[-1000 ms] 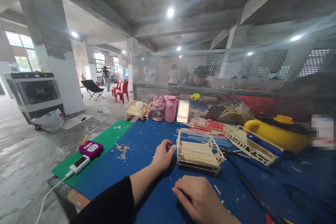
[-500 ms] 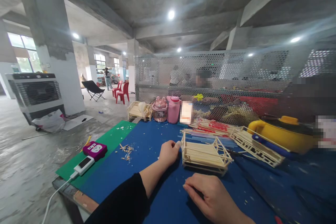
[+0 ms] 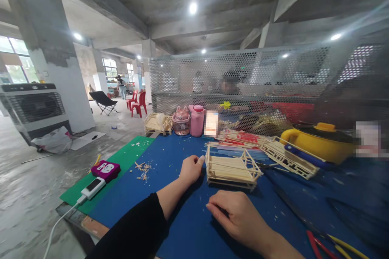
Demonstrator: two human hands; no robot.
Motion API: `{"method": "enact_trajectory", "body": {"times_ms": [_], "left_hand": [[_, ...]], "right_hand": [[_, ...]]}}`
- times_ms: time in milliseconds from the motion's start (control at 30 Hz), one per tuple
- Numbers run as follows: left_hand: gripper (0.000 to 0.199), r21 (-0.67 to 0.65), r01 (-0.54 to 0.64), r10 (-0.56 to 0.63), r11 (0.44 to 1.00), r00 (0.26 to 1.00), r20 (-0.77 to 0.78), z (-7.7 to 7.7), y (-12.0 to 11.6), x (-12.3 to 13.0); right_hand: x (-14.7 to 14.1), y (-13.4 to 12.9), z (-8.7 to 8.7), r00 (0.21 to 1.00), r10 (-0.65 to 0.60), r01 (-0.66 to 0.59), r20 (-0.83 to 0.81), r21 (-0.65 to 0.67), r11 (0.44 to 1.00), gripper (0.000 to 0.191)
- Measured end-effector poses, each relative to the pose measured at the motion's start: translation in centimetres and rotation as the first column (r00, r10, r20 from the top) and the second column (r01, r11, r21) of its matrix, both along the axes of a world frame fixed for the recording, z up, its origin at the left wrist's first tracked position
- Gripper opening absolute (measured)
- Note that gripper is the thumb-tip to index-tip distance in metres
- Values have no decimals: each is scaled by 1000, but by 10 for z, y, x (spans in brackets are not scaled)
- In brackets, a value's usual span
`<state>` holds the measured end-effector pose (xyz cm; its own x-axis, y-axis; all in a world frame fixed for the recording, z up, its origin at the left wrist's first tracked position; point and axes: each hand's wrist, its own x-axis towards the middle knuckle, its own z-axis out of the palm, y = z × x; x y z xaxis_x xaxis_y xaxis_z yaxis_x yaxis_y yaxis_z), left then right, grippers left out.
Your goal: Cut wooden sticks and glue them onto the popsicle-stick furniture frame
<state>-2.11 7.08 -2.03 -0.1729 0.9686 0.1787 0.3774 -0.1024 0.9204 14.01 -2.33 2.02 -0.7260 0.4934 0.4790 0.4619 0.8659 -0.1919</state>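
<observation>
A small bed-shaped model made of pale wooden sticks (image 3: 231,166) stands on the blue table mat (image 3: 170,153) in front of me. My left hand (image 3: 192,169) is just left of it, fingers curled and thumb pointing up beside the end rail; I cannot tell whether the thumb touches it. My right hand (image 3: 237,212) rests on the mat on the near side of the model, loosely closed and apart from it. I see nothing in either hand, though the inner fingers are partly hidden.
A second stick model (image 3: 290,158) lies tilted against a yellow pot (image 3: 325,141). Behind are loose sticks (image 3: 240,136), a pink jug (image 3: 197,120) and another stick model (image 3: 158,123). Red and yellow handled tools (image 3: 322,245) lie front right. Wood scraps (image 3: 142,170) and a purple box (image 3: 105,170) sit left.
The view has shifted slightly, bringing red and yellow tool handles into sight at lower right. Both hands keep nearly the same pose beside the stick model.
</observation>
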Motion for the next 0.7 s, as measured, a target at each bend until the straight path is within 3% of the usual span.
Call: {"method": "enact_trajectory", "body": {"times_ms": [133, 233, 367, 467, 700], "left_hand": [[34, 10, 45, -45, 999, 998, 43, -1, -1, 0], [33, 9, 102, -102, 995, 989, 108, -2, -6, -2], [37, -4, 169, -164, 986, 961, 224, 5, -19, -11], [40, 16, 209, -205, 978, 939, 275, 13, -30, -16], [27, 134, 267, -290, 954, 935, 202, 17, -44, -7]], "right_hand": [[1, 3, -2, 999, -47, 46, -12, -67, 997, 27], [5, 8, -1, 984, -154, 139, -94, -148, 979, 27], [14, 21, 0, 846, -405, 330, -346, -256, 908, 22], [16, 30, -3, 756, -509, 407, -411, -315, 858, 25], [5, 43, -4, 850, -430, 347, -304, -289, 892, 22]]}}
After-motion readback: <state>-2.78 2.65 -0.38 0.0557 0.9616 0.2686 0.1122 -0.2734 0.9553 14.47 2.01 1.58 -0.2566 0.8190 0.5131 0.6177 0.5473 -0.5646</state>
